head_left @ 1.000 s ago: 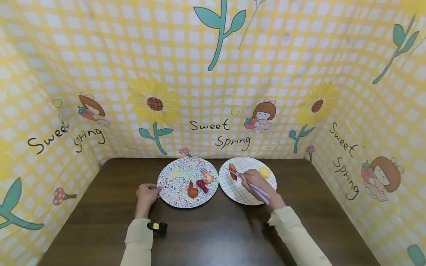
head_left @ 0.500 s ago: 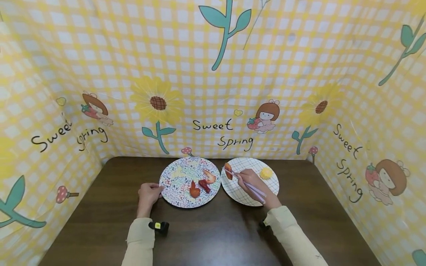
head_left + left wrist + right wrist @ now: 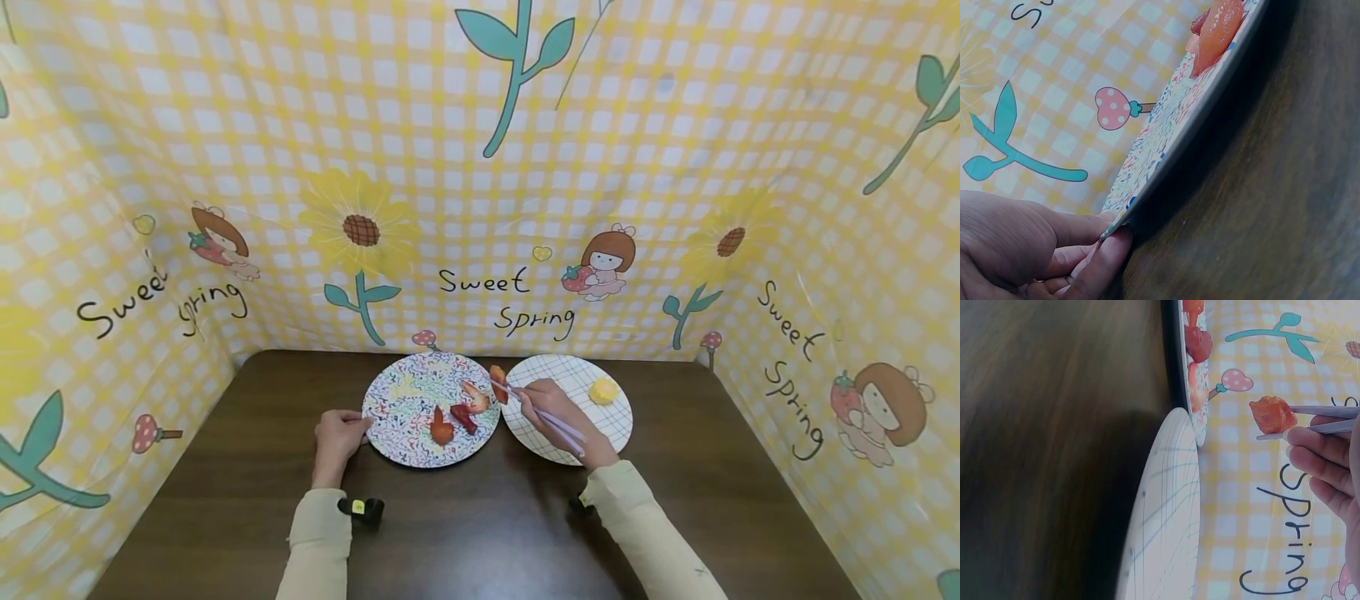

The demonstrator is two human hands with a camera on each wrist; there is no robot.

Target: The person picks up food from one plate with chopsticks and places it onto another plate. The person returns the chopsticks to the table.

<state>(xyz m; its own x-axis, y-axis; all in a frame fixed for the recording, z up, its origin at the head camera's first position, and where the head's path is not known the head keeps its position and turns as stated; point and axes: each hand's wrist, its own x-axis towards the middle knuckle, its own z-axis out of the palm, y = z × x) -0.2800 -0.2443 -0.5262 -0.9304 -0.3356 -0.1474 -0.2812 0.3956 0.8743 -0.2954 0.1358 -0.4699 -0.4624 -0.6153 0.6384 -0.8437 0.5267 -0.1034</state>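
The left hand [image 3: 339, 442] pinches the left rim of the speckled plate [image 3: 397, 417]; the left wrist view shows its thumb and finger [image 3: 1041, 250] on the edge. The right hand [image 3: 558, 417] grips lilac chopsticks [image 3: 551, 419], which hold an orange-brown food piece [image 3: 498, 383] above where the two plates meet. In the right wrist view that piece [image 3: 1271, 415] hangs between the chopstick tips. On the speckled plate lie an orange-brown piece [image 3: 441, 428], a dark red piece [image 3: 465, 418] and a shrimp-like piece [image 3: 474, 397].
The white grid-lined plate [image 3: 547, 446] stands to the right, close beside the speckled one, with a yellow round piece [image 3: 603, 391] on it. Both stand near the back of the brown table [image 3: 450, 533]. Yellow checked cloth [image 3: 420, 125] surrounds the back and sides.
The right hand has moved left, carrying the food piece in the chopsticks from over the grid-lined plate to the speckled plate's right edge. The left hand keeps its hold on the rim.
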